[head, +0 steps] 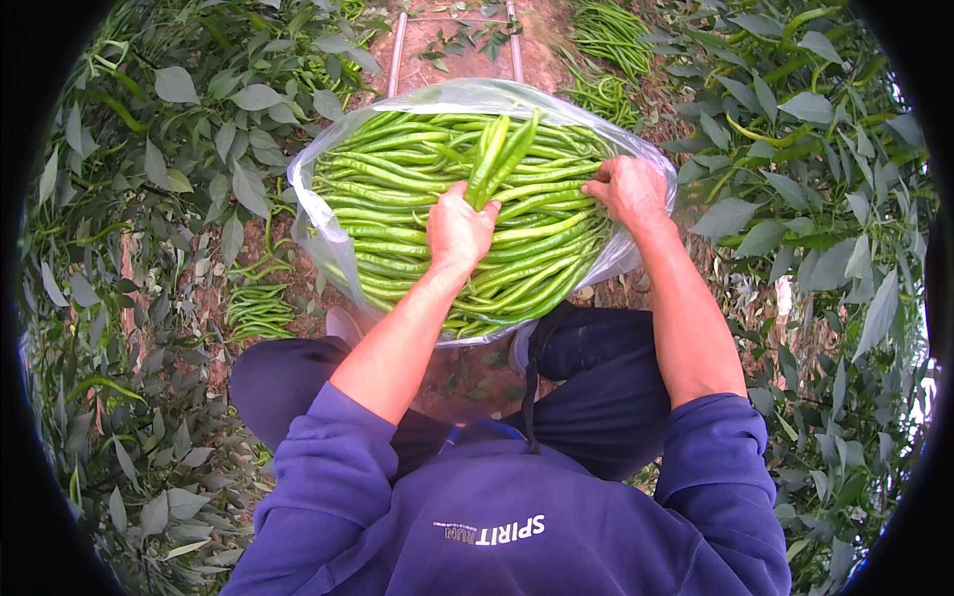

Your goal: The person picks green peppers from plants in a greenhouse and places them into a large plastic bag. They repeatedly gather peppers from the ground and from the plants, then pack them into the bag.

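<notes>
A clear plastic bag (328, 227) stands open in front of me, filled with long green chili peppers (395, 201) laid mostly sideways in rows. Above the middle of the pile, my left hand (460, 227) is closed around the lower ends of a few green peppers (498, 158), which point away from me. My right hand (630, 192) is at the bag's right side, its thumb and fingertips drawn together near the pepper ends. Whether those fingertips pinch a pepper cannot be told.
Leafy pepper plants (175, 86) rise at the left, with more pepper plants (812, 223) at the right. Peppers lie on the soil in a small pile (259, 311) at left and a larger pile (611, 37) beyond the bag. Two metal rails (398, 56) run behind it.
</notes>
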The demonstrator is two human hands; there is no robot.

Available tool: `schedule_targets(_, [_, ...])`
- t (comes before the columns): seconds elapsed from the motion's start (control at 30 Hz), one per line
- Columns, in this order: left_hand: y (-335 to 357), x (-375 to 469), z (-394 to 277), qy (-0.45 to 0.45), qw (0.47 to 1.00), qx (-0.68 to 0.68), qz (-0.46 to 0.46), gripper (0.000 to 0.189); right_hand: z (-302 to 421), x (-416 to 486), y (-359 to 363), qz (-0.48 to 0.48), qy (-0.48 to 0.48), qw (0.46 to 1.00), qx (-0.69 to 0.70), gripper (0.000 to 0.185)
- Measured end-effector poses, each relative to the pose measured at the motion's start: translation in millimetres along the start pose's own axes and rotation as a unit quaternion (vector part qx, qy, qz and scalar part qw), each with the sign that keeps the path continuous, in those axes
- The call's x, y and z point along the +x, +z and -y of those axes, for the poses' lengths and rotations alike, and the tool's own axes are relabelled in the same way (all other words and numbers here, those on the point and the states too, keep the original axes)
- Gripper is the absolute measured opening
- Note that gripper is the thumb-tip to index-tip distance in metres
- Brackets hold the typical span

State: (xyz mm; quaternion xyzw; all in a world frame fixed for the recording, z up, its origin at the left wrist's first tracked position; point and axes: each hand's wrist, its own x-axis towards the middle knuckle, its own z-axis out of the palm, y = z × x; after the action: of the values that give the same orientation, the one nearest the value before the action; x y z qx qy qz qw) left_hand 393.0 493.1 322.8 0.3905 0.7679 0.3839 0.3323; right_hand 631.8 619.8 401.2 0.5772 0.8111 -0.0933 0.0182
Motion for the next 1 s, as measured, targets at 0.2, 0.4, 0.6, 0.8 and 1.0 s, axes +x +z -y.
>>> schedule_targets(0.2, [1,0,4,0.020,0.999,0.011,0.025,0.031,12,9,-13,-0.117,-0.036,0.992,0.030,0.022])
schedule_targets(0.4, [-26,-1,11,-0.094,0.973,-0.209,0.017,0.026,8,20,6,-0.034,-0.189,0.981,-0.020,0.027])
schedule_targets(0.6, [-29,-2,23,-0.053,0.990,-0.131,0.009,0.023,11,32,10,-0.017,-0.186,0.979,-0.076,0.026])
schedule_targets(0.8, [-15,1,32,-0.036,0.996,-0.081,0.007,0.032,6,35,-1,-0.015,-0.271,0.961,-0.047,0.024])
schedule_targets(1.0, [-33,-8,24,-0.102,0.958,-0.268,-0.004,0.024,-2,43,-11,0.099,-0.265,0.947,0.155,0.027])
